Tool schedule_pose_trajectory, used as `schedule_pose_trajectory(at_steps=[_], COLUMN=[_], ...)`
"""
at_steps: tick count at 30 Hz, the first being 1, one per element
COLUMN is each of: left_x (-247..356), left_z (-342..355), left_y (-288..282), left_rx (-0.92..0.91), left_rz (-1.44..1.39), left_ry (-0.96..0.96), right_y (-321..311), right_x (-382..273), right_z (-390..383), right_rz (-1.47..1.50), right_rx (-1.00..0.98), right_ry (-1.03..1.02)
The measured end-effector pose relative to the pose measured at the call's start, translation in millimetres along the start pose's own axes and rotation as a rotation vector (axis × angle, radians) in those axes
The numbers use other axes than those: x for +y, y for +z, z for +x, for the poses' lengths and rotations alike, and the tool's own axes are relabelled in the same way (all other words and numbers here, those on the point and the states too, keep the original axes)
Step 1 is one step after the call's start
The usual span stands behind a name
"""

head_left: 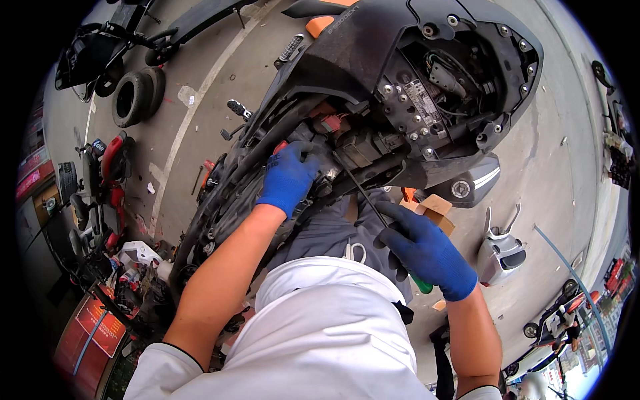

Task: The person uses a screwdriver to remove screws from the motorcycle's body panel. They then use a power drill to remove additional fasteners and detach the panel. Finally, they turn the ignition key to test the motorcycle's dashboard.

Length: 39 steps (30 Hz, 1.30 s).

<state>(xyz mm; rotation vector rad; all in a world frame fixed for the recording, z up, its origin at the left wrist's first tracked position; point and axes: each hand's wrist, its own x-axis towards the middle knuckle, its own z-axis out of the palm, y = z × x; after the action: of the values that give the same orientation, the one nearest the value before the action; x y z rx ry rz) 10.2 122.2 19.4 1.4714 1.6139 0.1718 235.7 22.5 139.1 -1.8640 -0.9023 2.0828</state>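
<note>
A dark motorcycle [347,63] with its seat off and its inner parts bare fills the upper middle. My left hand [288,175], in a blue and grey work glove, reaches into the opened middle of the frame. Its fingers are curled in among dark parts, next to a small red piece; what they grip is hidden. My right hand [433,253], gloved alike, is closed around a screwdriver [368,199]. The green handle shows below the palm, and the long dark shaft slants up to the left, its tip among the parts right of my left hand.
An open cardboard box [438,212] lies beyond my right hand. On the ground to the right rests a silver-white body panel [501,257]. Two loose tires [138,98] and a red scooter [115,183] are on the left. A blue pole [567,267] crosses the right side.
</note>
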Motion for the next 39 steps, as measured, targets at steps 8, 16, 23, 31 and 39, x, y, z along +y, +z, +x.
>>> schedule_pose_trajectory(at_steps=[8, 16, 23, 31, 39], left_x=[11, -4, 9, 23, -5], left_z=[15, 26, 33, 34, 42], left_y=[-10, -12, -22, -25, -12], left_rx=[-0.177, -0.242, -0.352, -0.392, -0.288], left_rz=[0.04, -0.04, 0.04, 0.022, 0.113], left_ry=[-0.114, -0.071, -0.147, -0.232, -0.113], right_y=[15, 15, 8, 3, 0], right_x=[13, 22, 8, 8, 2], right_z=[53, 46, 48, 52, 50], right_rz=[-0.054, -0.244, -0.241, -0.259, -0.318], right_rx=[0.097, 0.187, 0.135, 0.054, 0.044], right_ry=[-0.16, -0.433, -0.345, -0.208, -0.25])
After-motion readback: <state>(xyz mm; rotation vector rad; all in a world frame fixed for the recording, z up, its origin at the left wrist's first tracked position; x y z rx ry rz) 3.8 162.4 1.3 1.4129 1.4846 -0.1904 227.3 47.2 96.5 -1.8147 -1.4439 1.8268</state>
